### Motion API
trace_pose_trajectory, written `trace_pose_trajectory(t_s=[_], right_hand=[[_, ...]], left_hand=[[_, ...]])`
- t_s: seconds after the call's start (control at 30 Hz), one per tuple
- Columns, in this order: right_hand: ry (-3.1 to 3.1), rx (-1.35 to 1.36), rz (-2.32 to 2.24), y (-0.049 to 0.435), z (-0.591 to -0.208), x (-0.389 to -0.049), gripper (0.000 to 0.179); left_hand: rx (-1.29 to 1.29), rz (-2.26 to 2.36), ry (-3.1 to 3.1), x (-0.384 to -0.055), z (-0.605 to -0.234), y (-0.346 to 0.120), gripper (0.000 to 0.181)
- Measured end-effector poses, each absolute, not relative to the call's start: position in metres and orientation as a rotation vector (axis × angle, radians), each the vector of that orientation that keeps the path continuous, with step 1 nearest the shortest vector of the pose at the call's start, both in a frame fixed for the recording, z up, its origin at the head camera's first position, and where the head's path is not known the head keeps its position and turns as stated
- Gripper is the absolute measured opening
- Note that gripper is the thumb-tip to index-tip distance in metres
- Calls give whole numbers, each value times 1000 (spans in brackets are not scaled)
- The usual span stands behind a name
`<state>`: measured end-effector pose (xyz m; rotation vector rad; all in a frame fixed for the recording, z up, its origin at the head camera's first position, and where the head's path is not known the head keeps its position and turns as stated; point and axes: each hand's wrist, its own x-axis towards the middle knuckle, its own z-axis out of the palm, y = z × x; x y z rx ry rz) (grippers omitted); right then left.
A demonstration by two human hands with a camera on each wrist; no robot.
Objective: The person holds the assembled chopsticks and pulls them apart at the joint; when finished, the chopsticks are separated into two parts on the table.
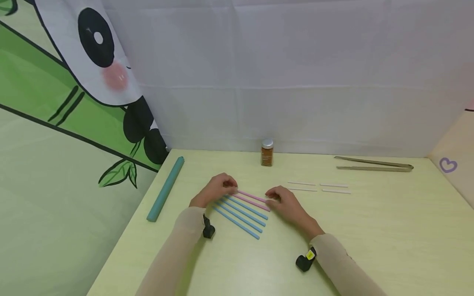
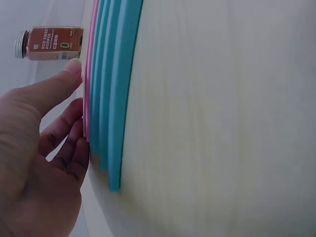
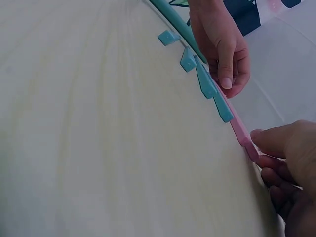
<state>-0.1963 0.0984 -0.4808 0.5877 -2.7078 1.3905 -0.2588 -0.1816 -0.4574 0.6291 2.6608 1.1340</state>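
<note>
Two pink sticks (image 1: 253, 202) lie side by side, just behind a row of several blue sticks (image 1: 240, 218) on the table. My left hand (image 1: 216, 190) is at the left end of the pink sticks, fingers bent. In the left wrist view its thumb (image 2: 73, 66) stands apart from the fingers, and whether it grips a stick is unclear. At the other end my right hand (image 1: 289, 205) pinches the tip of a pink stick (image 3: 251, 150) between thumb and fingers. The blue sticks' left ends are partly hidden by my left hand.
Several short white sticks (image 1: 335, 191) lie right of my right hand. Behind are a silver-lidded spice jar (image 1: 266, 155) and metal tongs (image 1: 377, 166). A teal roll (image 1: 166, 189) lies along the table's left edge. A white cloth (image 1: 281, 82) hangs behind the table (image 1: 392, 230).
</note>
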Motion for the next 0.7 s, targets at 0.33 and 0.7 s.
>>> trace_pose_trajectory(t_s=[0.33,0.7], right_hand=[[-2780,587,1211,91,-479,-198,11],[-2763,486,1286,91,-471,-193,9]], left_hand=[[757,954,2738,-264,-457,-176,6],[763,983,2701,-263,-446,-172,5]])
